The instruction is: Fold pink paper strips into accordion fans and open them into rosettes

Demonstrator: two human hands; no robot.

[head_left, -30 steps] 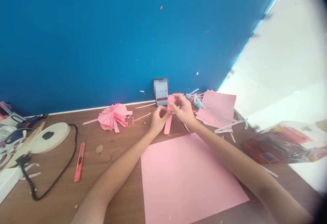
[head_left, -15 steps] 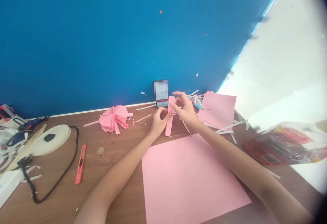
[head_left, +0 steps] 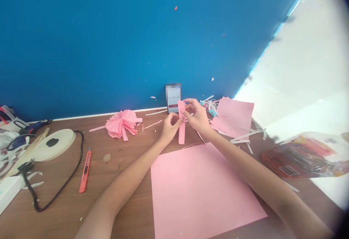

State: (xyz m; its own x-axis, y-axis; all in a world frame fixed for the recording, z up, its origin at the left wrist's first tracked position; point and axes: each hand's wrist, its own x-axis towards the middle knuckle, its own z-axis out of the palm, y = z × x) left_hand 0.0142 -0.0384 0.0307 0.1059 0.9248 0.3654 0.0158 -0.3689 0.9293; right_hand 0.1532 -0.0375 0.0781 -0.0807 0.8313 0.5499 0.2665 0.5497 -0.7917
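A narrow folded strip of pink paper (head_left: 181, 133) stands nearly upright between my hands. My left hand (head_left: 171, 126) pinches it near the middle from the left. From the right, my right hand (head_left: 198, 117) grips its upper part between thumb and fingers. Under my forearms lies a large flat pink paper sheet (head_left: 204, 191). A fan-pleated pink paper rosette (head_left: 122, 124), with strips sticking out, rests to the left of my hands. Behind the folded strip, a phone (head_left: 173, 95) showing a timer leans against the wall.
On the left lie a red box cutter (head_left: 86, 170), a black cable (head_left: 80, 159) and a round cream disc (head_left: 54, 146). Pink paper pieces (head_left: 236, 115) and white scraps (head_left: 248, 135) lie to the right. A clear plastic bag (head_left: 302, 157) sits at far right, before the blue wall (head_left: 109, 43).
The folded pink strip has turned from a slight slant to nearly vertical. Both hands keep hold of it. The view has shifted slightly.
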